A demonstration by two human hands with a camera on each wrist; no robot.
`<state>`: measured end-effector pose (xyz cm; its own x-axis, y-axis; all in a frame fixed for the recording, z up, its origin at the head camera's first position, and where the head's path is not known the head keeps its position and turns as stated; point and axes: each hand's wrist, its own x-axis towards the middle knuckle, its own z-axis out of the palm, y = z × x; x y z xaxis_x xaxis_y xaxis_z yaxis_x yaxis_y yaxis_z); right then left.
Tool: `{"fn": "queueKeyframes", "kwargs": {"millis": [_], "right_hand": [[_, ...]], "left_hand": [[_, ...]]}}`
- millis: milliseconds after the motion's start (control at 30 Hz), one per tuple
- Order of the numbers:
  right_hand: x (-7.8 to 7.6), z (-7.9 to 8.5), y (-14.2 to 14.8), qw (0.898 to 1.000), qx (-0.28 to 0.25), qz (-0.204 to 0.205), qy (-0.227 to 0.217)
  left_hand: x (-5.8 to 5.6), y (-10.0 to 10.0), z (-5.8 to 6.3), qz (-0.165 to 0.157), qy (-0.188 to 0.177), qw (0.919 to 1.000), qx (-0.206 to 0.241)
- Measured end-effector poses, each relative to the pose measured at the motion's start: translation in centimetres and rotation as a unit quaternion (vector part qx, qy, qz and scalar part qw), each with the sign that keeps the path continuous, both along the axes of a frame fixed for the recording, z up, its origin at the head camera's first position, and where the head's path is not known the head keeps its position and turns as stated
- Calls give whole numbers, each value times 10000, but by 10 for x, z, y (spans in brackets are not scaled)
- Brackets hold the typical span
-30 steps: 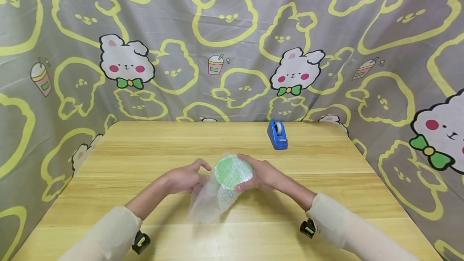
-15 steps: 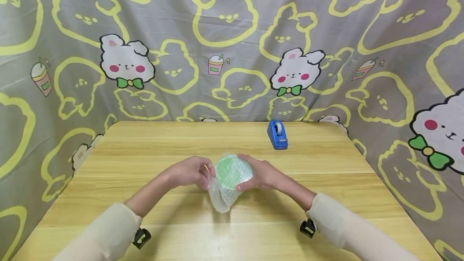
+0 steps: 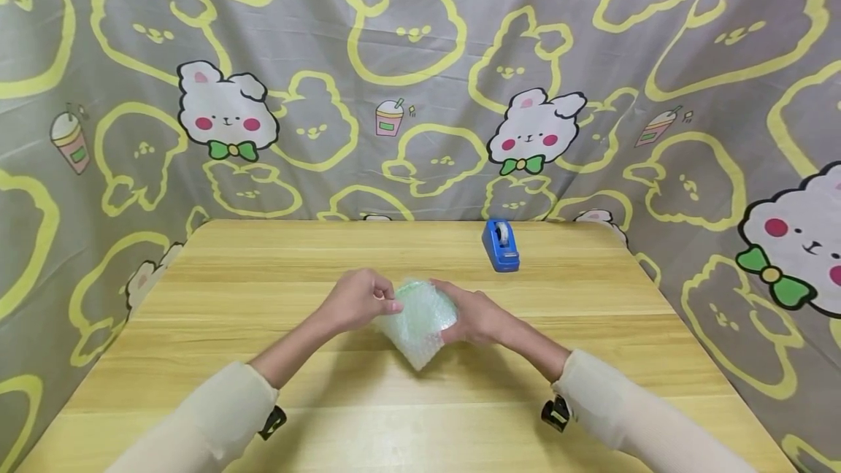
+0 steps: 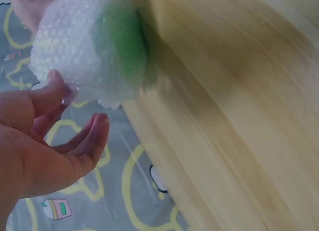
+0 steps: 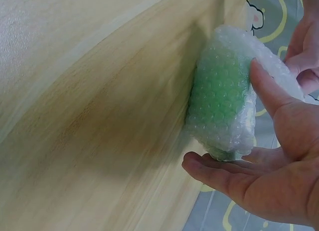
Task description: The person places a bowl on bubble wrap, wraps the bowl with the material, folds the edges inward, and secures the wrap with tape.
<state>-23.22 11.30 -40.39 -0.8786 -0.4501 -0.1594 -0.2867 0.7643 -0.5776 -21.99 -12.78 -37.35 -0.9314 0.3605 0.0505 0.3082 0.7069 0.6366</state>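
Head view showed the left hand (image 3: 358, 299) pinching the left edge of the bubble wrap (image 3: 420, 334) around a green object (image 5: 218, 91), mid-table (image 3: 263, 258); the right hand (image 3: 482, 316) gripped its right side. Snug folding probably wanted even tension and a steady right hold.

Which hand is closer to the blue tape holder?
Right. The right hand is on the near side of the tape holder, not touching it; the left hand is farther away, to its left, pinching the bubble wrap.
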Motion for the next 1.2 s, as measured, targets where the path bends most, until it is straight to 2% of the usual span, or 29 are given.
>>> {"fn": "queueKeyframes", "kwargs": {"millis": [200,300,533,700,867,1033,1200], "right_hand": [[1,0,2,9998,-101,134,64],[1,1,2,9996,-217,169,26],[1,1,3,9996,-148,191,112],[0,1,3,9996,-63,208,199],[-2,3,3,9991,-51,399,155],[-4,7,2,9988,-128,441,-157],[-9,14,4,9918,-670,530,-950]], "left_hand": [[-11,14,-11,153,284,9994,155],[-14,19,-18,212,311,9989,264],[-19,26,-28,280,150,9984,463],[-21,27,-33,354,222,9982,422],[-21,26,-37,468,362,9973,438],[-19,26,-39,453,532,9967,416],[-19,27,-40,500,472,9967,427]]}}
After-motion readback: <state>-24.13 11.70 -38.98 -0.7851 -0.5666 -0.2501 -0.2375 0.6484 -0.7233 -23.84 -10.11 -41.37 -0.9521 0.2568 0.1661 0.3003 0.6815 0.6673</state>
